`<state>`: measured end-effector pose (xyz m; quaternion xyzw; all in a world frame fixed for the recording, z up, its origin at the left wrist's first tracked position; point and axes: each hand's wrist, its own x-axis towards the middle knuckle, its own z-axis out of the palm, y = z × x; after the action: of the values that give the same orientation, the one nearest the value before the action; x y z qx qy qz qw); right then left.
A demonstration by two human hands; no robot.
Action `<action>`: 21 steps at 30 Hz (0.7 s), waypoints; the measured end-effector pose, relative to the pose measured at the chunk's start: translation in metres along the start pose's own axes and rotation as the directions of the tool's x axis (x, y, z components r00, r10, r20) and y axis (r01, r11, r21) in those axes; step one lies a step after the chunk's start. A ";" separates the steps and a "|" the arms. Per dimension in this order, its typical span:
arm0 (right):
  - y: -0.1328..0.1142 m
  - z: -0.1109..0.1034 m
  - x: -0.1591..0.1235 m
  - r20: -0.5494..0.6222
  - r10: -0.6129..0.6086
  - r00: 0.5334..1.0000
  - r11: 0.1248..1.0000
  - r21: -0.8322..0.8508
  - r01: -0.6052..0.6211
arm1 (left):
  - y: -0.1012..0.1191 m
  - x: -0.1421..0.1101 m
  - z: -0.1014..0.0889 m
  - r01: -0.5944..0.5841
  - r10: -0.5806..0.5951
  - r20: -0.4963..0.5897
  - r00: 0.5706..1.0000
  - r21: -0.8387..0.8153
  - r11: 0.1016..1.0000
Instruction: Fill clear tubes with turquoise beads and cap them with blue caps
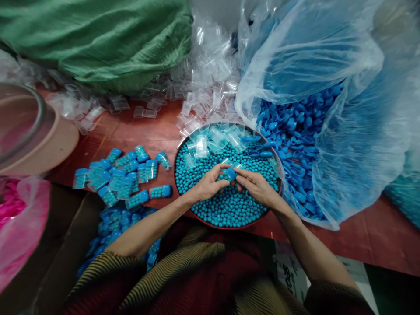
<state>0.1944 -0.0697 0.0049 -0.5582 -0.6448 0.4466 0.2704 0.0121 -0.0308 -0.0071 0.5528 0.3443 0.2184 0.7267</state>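
Over a round tray (180, 192) of turquoise beads (229, 212), my left hand (210, 183) is closed around a small clear bottle (225, 175) with beads inside. A blue cap (231, 173) sits on the bottle's right end. My right hand (256, 186) has its fingers closed at that cap. Clear empty tubes (201, 146) and several blue caps with scoop-like tongues (259, 153) rest on the beads at the tray's far side. Left of the tray lies a loose pile of filled, blue-capped bottles (124, 186).
Blue scoop-shaped caps (295, 118) spill from a translucent plastic bag (354, 144) at the right. Clear tubes (210, 65) heap up at the back beside a green sack (108, 43). A pale bucket (59, 140) stands at left. More filled bottles (114, 227) lie below the table edge.
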 end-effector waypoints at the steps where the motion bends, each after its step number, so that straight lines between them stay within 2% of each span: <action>1: 0.002 0.001 0.000 -0.009 0.008 1.000 0.999 0.032 -0.008 | 0.000 -0.001 0.000 -0.011 0.011 0.012 1.000 0.005 1.000; 5: 0.003 0.004 -0.002 -0.026 0.003 1.000 1.000 0.022 -0.003 | -0.001 -0.003 0.000 -0.031 0.031 -0.010 0.999 0.044 0.999; 11: -0.005 0.003 -0.006 0.025 -0.069 0.997 0.981 -0.178 0.073 | -0.002 -0.008 0.004 -0.048 0.055 -0.048 0.997 0.146 0.988; 17: -0.004 0.010 -0.009 0.012 -0.230 0.973 0.869 -0.447 0.211 | 0.000 -0.010 0.012 -0.098 0.166 -0.165 0.972 0.355 0.930; 19: 0.000 0.014 -0.010 0.016 -0.241 0.970 0.857 -0.466 0.221 | -0.003 -0.010 0.015 -0.128 0.206 -0.191 0.960 0.356 0.926; 21: 0.004 0.017 -0.011 -0.019 -0.246 0.969 0.885 -0.412 0.216 | -0.006 -0.010 0.015 -0.139 0.205 -0.205 0.957 0.296 0.945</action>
<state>0.1842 -0.0848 -0.0048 -0.5369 -0.7754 0.2471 0.2224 0.0161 -0.0497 -0.0082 0.6480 0.4044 0.2939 0.5745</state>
